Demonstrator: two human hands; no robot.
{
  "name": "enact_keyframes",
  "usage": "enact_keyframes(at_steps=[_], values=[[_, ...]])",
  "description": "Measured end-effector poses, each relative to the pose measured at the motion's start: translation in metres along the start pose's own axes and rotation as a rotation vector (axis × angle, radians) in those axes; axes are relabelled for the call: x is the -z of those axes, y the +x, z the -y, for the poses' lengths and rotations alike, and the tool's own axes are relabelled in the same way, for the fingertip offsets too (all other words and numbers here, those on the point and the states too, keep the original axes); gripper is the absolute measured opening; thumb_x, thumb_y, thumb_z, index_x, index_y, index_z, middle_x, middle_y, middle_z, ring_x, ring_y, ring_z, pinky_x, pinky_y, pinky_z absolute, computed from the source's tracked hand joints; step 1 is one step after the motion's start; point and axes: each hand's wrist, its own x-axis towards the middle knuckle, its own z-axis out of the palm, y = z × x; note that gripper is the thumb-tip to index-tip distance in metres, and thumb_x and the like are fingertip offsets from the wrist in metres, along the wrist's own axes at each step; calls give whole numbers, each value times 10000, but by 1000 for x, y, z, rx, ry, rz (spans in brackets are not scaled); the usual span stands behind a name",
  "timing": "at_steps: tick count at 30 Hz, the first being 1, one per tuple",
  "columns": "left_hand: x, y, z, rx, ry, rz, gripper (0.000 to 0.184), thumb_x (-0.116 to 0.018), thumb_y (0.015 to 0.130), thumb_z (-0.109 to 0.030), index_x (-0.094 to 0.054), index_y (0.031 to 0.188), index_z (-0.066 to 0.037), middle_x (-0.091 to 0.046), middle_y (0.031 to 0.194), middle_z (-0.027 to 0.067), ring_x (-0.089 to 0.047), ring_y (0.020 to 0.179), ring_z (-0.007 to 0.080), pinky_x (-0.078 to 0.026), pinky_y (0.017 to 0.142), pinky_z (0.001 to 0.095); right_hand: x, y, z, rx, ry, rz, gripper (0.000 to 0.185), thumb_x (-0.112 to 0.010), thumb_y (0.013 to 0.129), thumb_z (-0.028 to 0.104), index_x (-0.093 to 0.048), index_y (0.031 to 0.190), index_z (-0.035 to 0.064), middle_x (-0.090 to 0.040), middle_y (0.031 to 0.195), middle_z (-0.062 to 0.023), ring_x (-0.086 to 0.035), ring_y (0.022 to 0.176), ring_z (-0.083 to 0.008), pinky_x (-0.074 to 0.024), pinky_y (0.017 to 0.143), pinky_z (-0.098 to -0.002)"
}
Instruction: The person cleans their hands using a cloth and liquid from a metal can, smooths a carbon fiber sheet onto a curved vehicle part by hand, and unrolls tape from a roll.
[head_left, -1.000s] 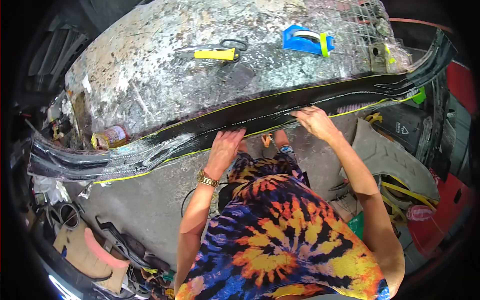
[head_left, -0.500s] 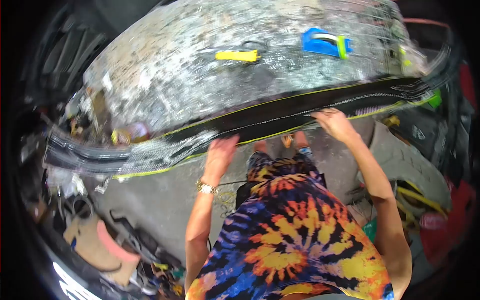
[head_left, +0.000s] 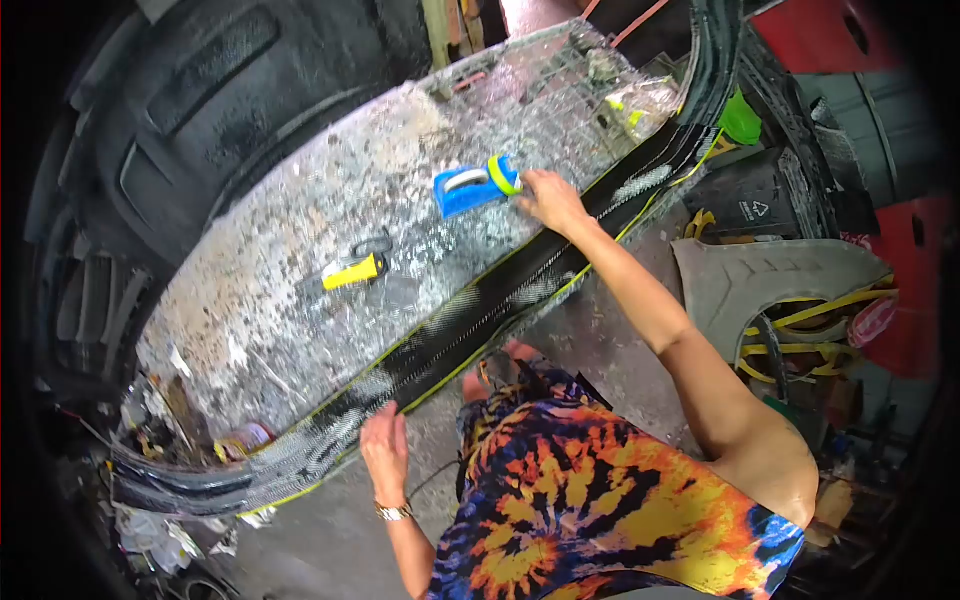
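Note:
A long black carbon-fibre-look car trim strip (head_left: 480,307), edged with yellow-green tape, lies along the near side of the work surface. My right hand (head_left: 555,203) reaches over the strip, its fingertips at the right end of a blue tape dispenser (head_left: 460,198). Around that end sits a yellow-green tape roll (head_left: 503,176). The fingers look parted and outstretched; contact with the roll is unclear. Beside the strip's lower edge, my left hand (head_left: 385,447) has its fingers extended and holds nothing visible. A yellow-handled tool (head_left: 350,273) with a dark end lies left of the dispenser.
The work surface (head_left: 270,230) is mottled and stained. A large black panel (head_left: 230,100) stands behind it. At right are a grey fender (head_left: 765,285) with yellow edging and a red panel (head_left: 905,290). A tape roll (head_left: 243,440) and plastic scraps sit at the left end.
My right hand has left the strip and moved across to the blue dispenser. My left hand has shifted down and left along the strip. The view has turned, so the strip now slants more steeply.

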Motion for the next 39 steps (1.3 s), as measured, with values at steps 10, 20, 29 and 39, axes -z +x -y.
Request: enact_keyframes(at_steps=[10, 20, 29, 39], values=[[-16, -10, -57, 72, -81, -28, 208, -619, 894, -93, -666, 1073, 1, -694, 976, 159, -651, 898, 322, -495, 824, 399, -38, 48, -15, -321, -25, 242, 694, -830, 661, 332, -559, 1245, 72, -449, 1298, -177, -458, 1238, -382, -439, 985, -521], [-14, -1, -97, 117, -128, 9, 236, -605, 910, -132, -666, 1097, 0, -689, 1018, 171, -641, 951, 336, -479, 874, 412, 5, 38, -22, 41, 3, 74, 266, -636, 806, 58, -639, 1072, 74, -514, 1169, -171, -582, 1076, -383, -501, 891, -486], [-10, 66, -134, -185, -304, -197, 318, -658, 880, -75, -620, 1183, 16, -625, 1216, 187, -606, 1118, 336, -464, 968, 395, 52, -48, 39, 77, 1344, 299, 248, -570, 952, 92, -552, 1189, 17, -609, 1155, -108, -650, 1010, -230, -540, 888, -341], [-34, 85, -129, 273, -1191, -154, 395, -659, 890, -8, -553, 1270, 6, -634, 1157, 66, -586, 1027, 105, -492, 826, 226, 16, -124, 99, 87, 1753, 846, 401, -495, 1006, 130, -392, 1383, 41, -566, 1278, -135, -632, 1080, -230, -533, 925, -377]])
